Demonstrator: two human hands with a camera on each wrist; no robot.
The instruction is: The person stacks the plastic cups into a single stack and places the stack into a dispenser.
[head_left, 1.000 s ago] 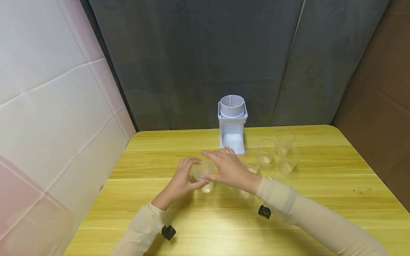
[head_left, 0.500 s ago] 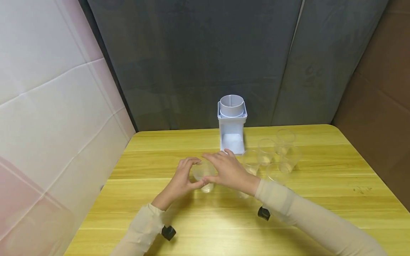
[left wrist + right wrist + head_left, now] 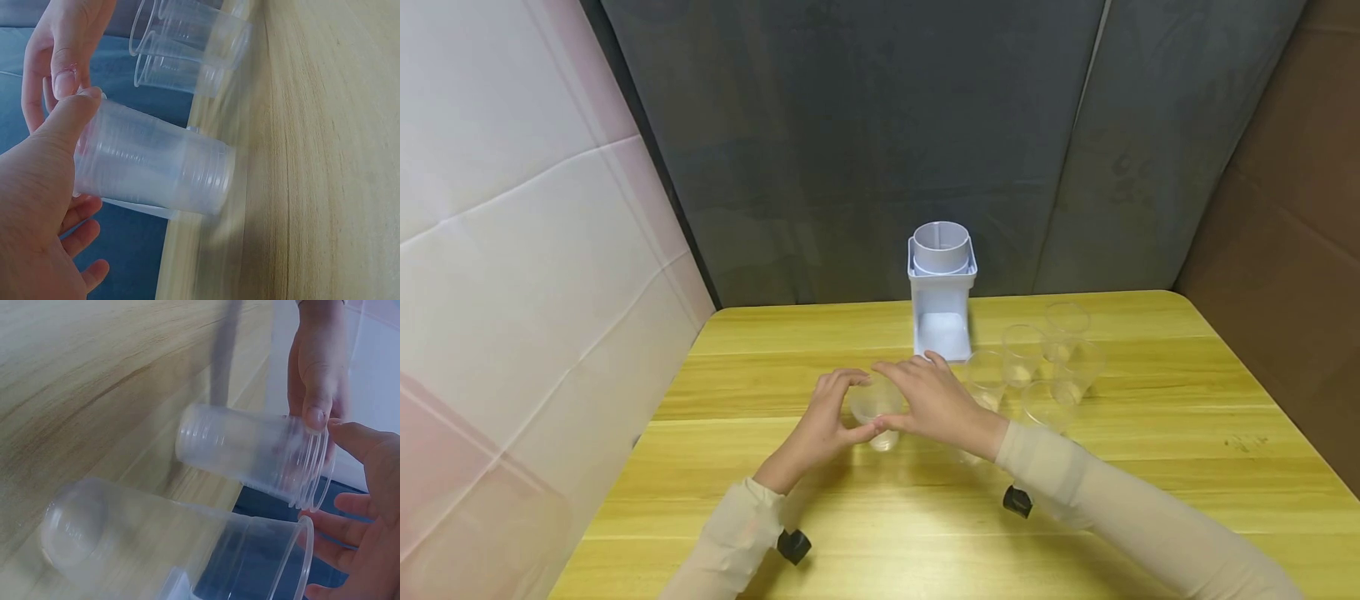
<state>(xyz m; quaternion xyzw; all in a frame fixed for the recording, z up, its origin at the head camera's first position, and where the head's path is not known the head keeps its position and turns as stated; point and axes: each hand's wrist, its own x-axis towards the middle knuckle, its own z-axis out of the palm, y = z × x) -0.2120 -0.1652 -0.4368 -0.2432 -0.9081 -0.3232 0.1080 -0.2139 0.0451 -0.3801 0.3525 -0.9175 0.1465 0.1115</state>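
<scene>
A stack of nested clear plastic cups (image 3: pixel 883 439) stands upright near the middle of the wooden table, its several rims layered together in the right wrist view. My left hand (image 3: pixel 820 422) curves round the rim from the left, thumb at the near side. From the right, my right hand (image 3: pixel 936 404) holds the same rim, fingers reaching to the far side. Both thumb tips meet at the near edge of the stack (image 3: pixel 153 159). Beside it, a single clear cup (image 3: pixel 144 537) stands close under my right hand.
Several more clear cups (image 3: pixel 986 379) stand on the table (image 3: pixel 910 533) to the right, partly behind my right forearm. A pale plastic stand (image 3: pixel 942 296) with a round tube in its top is just beyond my hands. A dark partition (image 3: pixel 865 150) rises behind the table.
My right hand has shifted slightly toward me, bringing its thumb against the left thumb at the rim. Over the last half second both hands and the stack have stayed in place.
</scene>
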